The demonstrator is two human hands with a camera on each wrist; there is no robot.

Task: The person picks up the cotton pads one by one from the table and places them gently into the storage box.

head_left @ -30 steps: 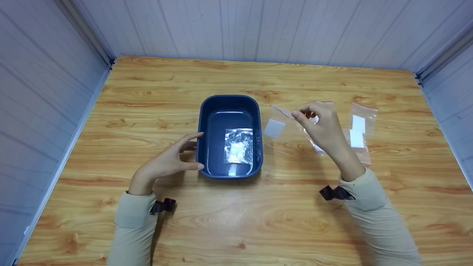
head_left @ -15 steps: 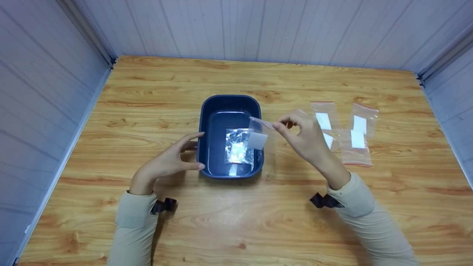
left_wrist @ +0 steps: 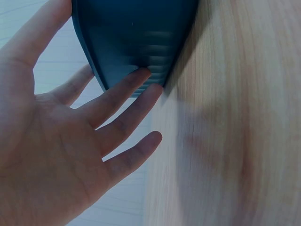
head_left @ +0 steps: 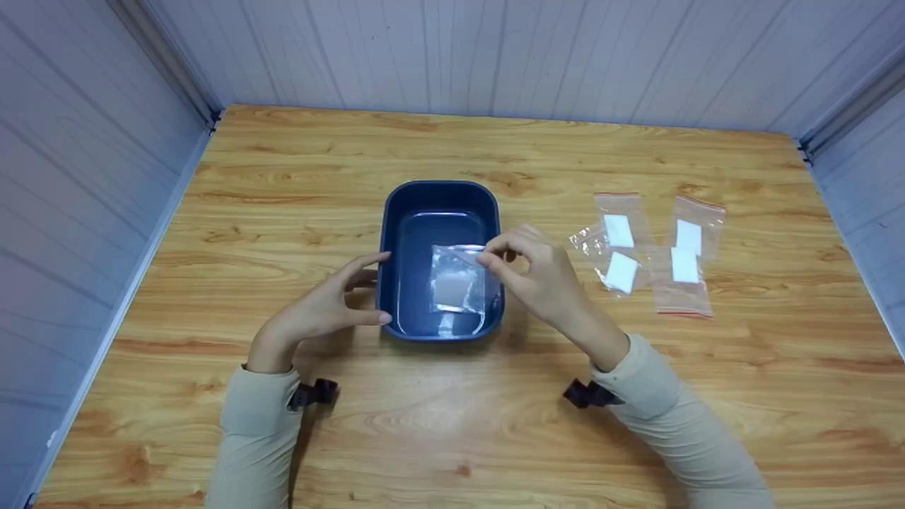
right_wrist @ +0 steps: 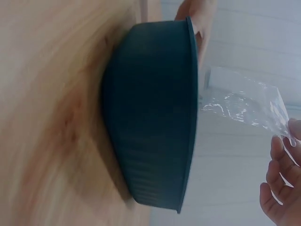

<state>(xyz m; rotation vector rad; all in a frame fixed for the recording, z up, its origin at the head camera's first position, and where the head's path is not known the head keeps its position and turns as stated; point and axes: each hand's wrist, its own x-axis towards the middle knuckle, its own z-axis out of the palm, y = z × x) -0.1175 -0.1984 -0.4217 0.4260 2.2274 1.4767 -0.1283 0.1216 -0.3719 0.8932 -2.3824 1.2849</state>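
Head view: a smooth dark-blue bin (head_left: 417, 276) with rounded corners sits on the wood-grain counter (head_left: 452, 438). The left hand (head_left: 322, 305), fingers spread, touches its left rim; the right hand (head_left: 543, 277) pinches a thin, crinkled clear bag (right_wrist: 242, 98) above its right part. To the right, overlapping zip bags (head_left: 683, 297) hold white rectangles (head_left: 619, 231).

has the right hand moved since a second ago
Yes: in the head view, the right hand has moved left, from beyond the right side of the unmoved blue tub to over its right rim.
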